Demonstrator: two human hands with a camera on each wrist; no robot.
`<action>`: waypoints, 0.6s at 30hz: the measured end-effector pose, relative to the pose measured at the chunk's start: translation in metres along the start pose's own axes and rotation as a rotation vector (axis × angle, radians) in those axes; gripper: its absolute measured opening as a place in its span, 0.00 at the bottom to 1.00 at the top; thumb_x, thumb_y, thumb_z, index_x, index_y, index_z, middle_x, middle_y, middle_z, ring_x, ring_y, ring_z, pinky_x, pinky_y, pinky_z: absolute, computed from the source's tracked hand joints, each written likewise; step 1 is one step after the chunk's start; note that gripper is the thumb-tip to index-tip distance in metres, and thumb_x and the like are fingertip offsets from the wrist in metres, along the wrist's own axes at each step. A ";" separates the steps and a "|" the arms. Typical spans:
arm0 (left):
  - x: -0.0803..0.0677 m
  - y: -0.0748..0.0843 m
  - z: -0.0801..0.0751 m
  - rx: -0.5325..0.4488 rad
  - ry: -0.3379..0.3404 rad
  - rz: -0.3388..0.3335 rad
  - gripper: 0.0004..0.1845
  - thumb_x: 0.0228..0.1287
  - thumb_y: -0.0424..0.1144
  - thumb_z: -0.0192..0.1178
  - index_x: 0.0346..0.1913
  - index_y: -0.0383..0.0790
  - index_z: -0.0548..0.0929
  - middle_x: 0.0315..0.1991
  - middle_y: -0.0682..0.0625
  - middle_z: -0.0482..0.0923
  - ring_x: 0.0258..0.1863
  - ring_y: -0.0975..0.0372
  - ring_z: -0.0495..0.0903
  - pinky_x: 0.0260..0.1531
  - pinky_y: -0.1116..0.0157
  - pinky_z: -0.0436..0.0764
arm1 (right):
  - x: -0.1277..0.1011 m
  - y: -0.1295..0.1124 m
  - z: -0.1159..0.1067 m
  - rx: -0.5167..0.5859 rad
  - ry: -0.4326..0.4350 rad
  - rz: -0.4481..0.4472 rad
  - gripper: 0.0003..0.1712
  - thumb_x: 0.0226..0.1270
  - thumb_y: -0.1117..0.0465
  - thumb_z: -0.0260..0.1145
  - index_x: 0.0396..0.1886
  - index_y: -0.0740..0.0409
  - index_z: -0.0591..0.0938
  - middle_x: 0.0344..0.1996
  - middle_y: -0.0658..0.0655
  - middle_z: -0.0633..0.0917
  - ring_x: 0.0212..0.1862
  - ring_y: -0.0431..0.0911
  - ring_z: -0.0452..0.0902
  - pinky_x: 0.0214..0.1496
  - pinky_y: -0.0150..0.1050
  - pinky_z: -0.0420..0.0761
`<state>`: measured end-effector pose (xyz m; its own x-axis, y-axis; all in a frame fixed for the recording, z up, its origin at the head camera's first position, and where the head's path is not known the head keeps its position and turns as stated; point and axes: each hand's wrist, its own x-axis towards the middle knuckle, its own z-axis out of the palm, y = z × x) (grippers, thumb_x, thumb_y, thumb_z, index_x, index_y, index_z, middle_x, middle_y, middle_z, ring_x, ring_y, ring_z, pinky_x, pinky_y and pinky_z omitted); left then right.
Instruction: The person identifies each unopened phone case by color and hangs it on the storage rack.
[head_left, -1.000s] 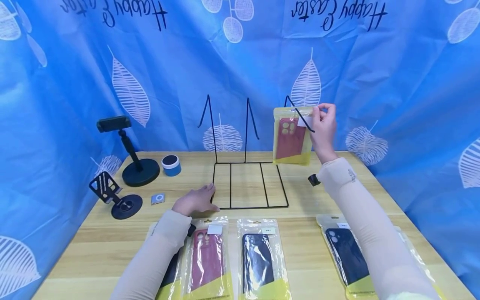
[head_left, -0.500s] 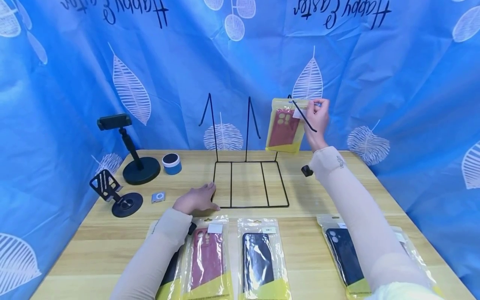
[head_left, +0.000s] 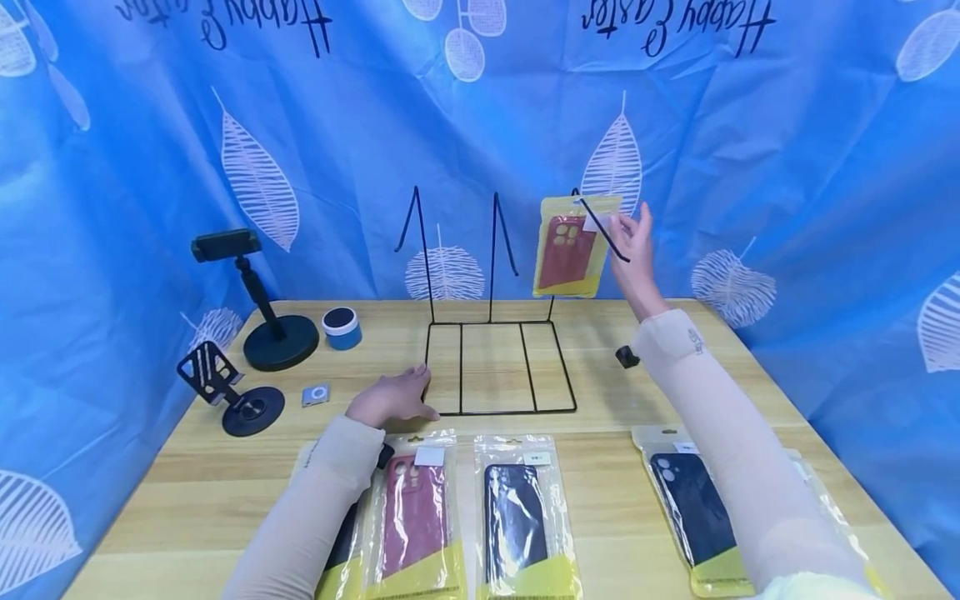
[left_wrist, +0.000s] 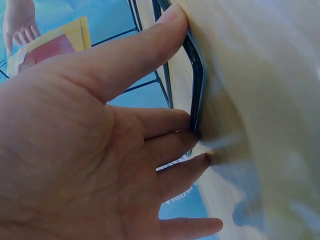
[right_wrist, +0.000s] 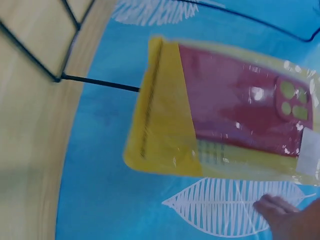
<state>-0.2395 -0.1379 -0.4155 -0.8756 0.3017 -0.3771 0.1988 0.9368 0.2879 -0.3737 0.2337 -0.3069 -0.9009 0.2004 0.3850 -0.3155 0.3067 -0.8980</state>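
**Red case pack hangs on the rack's right hook**

The clear-and-yellow plastic pack holding a red phone case (head_left: 570, 247) hangs from the right-hand hook of the black wire display rack (head_left: 495, 367), which stands at the middle of the desk (head_left: 600, 467) toward its far edge. The right hand (head_left: 637, 250) is raised just beside the pack's right edge, fingers straight and spread, gripping nothing; whether a fingertip touches the pack's white label cannot be told. In the right wrist view the pack (right_wrist: 225, 112) hangs free against the blue cloth.

The left hand (head_left: 393, 398) lies flat on the desk at the near left corner of the rack's base, fingers straight and pressed against the wire (left_wrist: 197, 80).

Along the desk's near edge lie more packed phone cases: a red one (head_left: 416, 517), a dark one (head_left: 517, 521) and another dark one (head_left: 693, 508) toward the right corner. At the left edge stand two black phone stands (head_left: 258, 308) (head_left: 228, 387) and a small blue-and-white round tin (head_left: 342, 327).
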 end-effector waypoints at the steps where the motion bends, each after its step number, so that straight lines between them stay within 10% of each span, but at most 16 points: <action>1: 0.000 0.000 0.001 0.003 0.000 0.002 0.49 0.66 0.54 0.63 0.77 0.31 0.52 0.80 0.38 0.45 0.79 0.44 0.47 0.72 0.34 0.48 | -0.006 0.002 -0.004 -0.023 -0.038 0.006 0.47 0.78 0.44 0.50 0.81 0.55 0.35 0.73 0.64 0.67 0.74 0.51 0.62 0.77 0.43 0.62; 5: 0.000 0.002 0.003 -0.003 -0.003 0.010 0.48 0.66 0.54 0.63 0.77 0.31 0.53 0.80 0.38 0.45 0.79 0.44 0.48 0.73 0.34 0.49 | -0.042 0.010 -0.035 -0.353 -0.297 0.037 0.50 0.77 0.40 0.49 0.80 0.60 0.35 0.78 0.67 0.55 0.78 0.61 0.50 0.80 0.56 0.51; 10: 0.001 0.002 0.004 -0.021 -0.004 0.012 0.48 0.66 0.53 0.63 0.77 0.31 0.52 0.80 0.38 0.45 0.79 0.44 0.48 0.73 0.35 0.48 | -0.098 0.027 -0.084 -0.819 -0.785 -0.033 0.46 0.72 0.40 0.59 0.75 0.67 0.60 0.72 0.75 0.62 0.72 0.72 0.57 0.72 0.68 0.59; 18: 0.001 -0.002 -0.001 -0.010 -0.001 0.008 0.49 0.66 0.54 0.63 0.77 0.31 0.51 0.80 0.37 0.44 0.79 0.43 0.47 0.73 0.34 0.48 | -0.139 0.061 -0.127 -0.905 -1.041 0.038 0.38 0.53 0.48 0.77 0.59 0.67 0.78 0.54 0.69 0.81 0.58 0.67 0.74 0.58 0.63 0.76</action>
<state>-0.2409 -0.1394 -0.4153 -0.8735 0.3092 -0.3760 0.2011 0.9326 0.2998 -0.2297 0.3430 -0.3877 -0.8363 -0.4364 -0.3319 -0.3453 0.8894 -0.2994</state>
